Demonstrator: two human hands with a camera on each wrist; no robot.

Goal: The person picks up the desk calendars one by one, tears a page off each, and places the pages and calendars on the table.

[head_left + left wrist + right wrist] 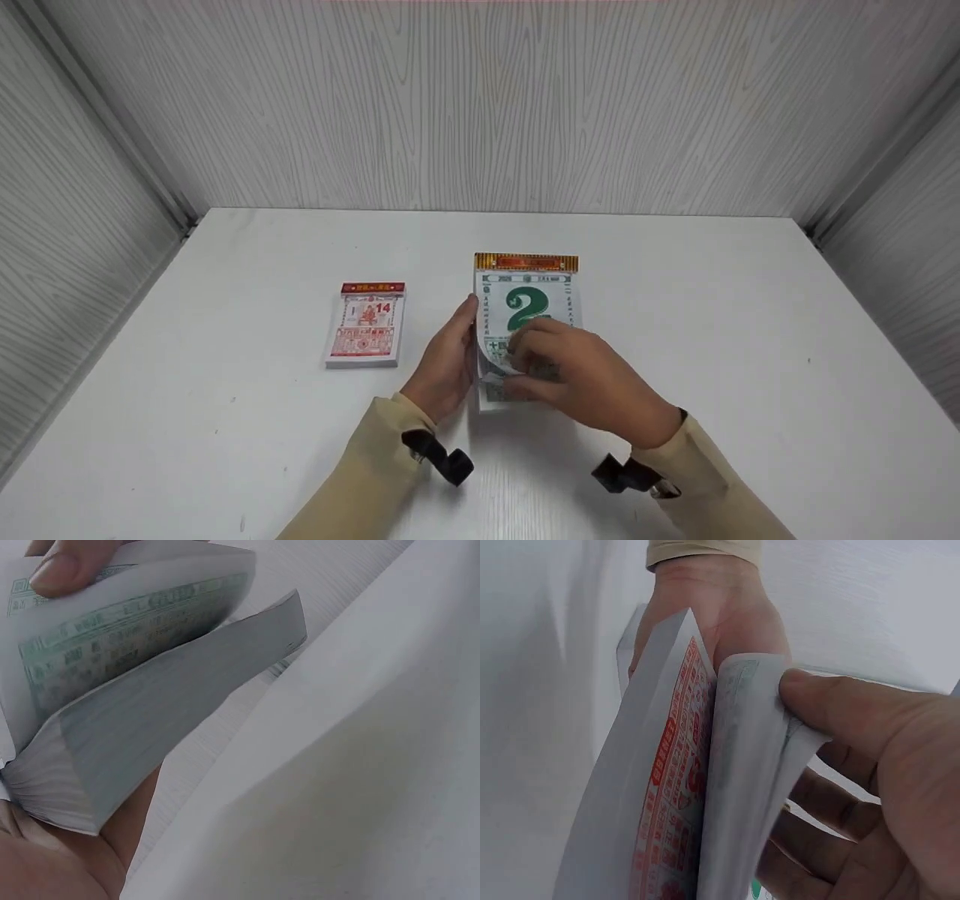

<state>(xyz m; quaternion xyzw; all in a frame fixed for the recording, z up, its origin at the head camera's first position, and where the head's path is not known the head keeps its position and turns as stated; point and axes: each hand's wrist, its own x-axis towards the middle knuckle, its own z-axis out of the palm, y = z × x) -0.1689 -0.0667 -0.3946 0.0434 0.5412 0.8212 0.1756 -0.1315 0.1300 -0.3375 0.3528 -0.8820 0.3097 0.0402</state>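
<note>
Gripping the larger calendar (525,300) near the middle of the white table (705,337), with the left hand (442,367) round its left side and its fingers mostly hidden behind. Pinching lifted sheets (739,772) near their lower edge between thumb and fingers of the right hand (581,371). Pointing its orange-red header band (526,262) away from the person, long axis running near to far. Reading a big green "2" upright, with probably "2026" in small type above. Showing red print on an inner page (676,802), and a red "14" on the smaller calendar (366,326) to the left.
</note>
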